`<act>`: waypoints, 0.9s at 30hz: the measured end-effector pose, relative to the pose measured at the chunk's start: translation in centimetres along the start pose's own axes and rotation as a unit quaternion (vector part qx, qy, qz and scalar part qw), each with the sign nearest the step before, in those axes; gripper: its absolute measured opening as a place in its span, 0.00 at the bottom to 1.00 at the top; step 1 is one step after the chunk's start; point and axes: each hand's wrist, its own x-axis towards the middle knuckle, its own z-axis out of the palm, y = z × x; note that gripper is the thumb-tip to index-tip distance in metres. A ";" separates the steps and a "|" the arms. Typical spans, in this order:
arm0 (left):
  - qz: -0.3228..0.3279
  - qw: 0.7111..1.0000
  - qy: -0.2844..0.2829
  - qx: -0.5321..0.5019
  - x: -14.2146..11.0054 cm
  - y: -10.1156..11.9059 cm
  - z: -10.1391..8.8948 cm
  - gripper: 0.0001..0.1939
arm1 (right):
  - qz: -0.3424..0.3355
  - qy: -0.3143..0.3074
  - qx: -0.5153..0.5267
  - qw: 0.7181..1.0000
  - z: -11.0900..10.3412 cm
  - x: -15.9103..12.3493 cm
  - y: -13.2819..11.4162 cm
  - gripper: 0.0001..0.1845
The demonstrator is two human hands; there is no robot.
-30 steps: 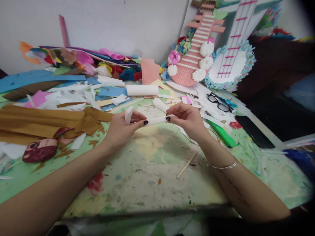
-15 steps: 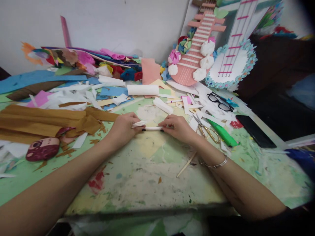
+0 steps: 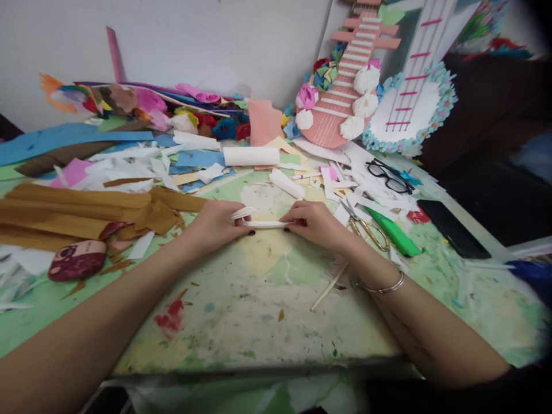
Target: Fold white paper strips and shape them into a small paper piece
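Note:
Between my two hands a narrow white paper strip (image 3: 266, 225) is stretched sideways, just over the table. My left hand (image 3: 222, 223) pinches its left end, and a folded loop of white paper (image 3: 242, 213) sticks out between the thumb and fingers. The right end is pinched by my right hand (image 3: 308, 223), thumb below and fingers curled above. Whether the loop and the strip are one piece is hidden by the left fingers. Beyond the hands lie a folded white paper piece (image 3: 286, 183) and a white paper roll (image 3: 251, 156).
Gold-handled scissors (image 3: 366, 227), a green paper roll (image 3: 394, 232), glasses (image 3: 389, 175) and a phone (image 3: 452, 228) lie right. A thin stick (image 3: 329, 287) is near my right wrist. Brown crepe paper (image 3: 73, 215) and a maroon mouse-shaped object (image 3: 77, 261) lie left. Paper instruments (image 3: 340, 103) stand behind.
The left fingers have loosened slightly, and the loop of white paper beside them looks wider. Both hands still hold the strip in nearly the same place. The view has shifted a little.

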 end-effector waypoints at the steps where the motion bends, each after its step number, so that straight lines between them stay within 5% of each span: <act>1: 0.000 1.000 -0.001 0.004 0.0 0.0 0.0 0.08 | 0.000 -0.001 0.000 1.000 -0.1 0.0 0.0 0.09; 27: 0.030 0.999 -0.022 0.013 0.2 -0.3 0.6 0.12 | 0.069 -0.054 0.119 0.989 -2.0 -0.4 1.1 0.14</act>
